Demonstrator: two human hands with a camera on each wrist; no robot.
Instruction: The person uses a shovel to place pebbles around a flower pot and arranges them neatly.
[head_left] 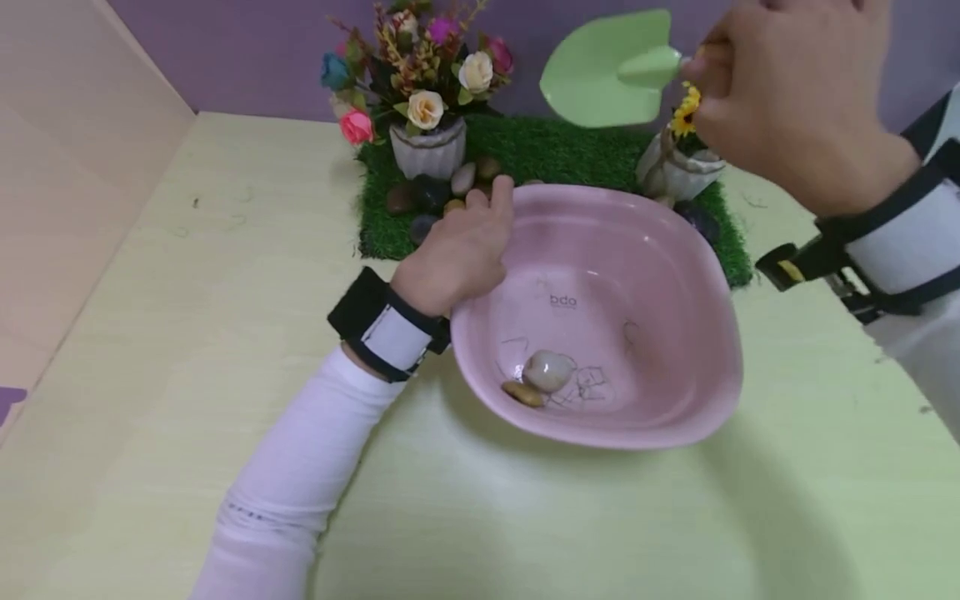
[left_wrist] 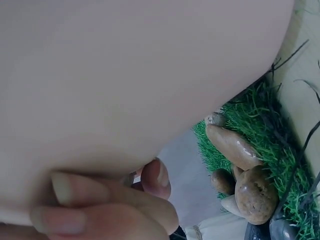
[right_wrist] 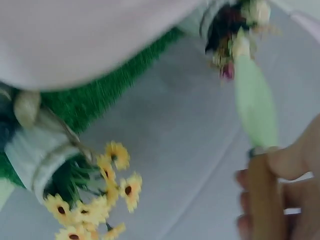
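Observation:
My left hand (head_left: pixel 457 250) grips the left rim of a pink plastic basin (head_left: pixel 690 333); its fingers (left_wrist: pixel 85 192) press against the basin's outer wall (left_wrist: pixel 125 75) in the left wrist view. Inside the basin lie a pale stone (head_left: pixel 549 370), a flat brown stone (head_left: pixel 522 393) and some thin dark strands (head_left: pixel 591 382). Up at the right, above the basin, my right hand (head_left: pixel 802 100) holds a small garden trowel with a light green blade (head_left: pixel 611 71). The right wrist view shows its wooden handle (right_wrist: pixel 265 195) within the fingers.
Behind the basin is an artificial grass mat (head_left: pixel 540 150). A pot of mixed flowers (head_left: pixel 427 146) stands on its left, a pot of yellow flowers (head_left: pixel 675 171) on its right. Several stones (head_left: pixel 431 193) lie around the pots. The pale table (head_left: pixel 187 292) meets a purple wall (head_left: pixel 247 58).

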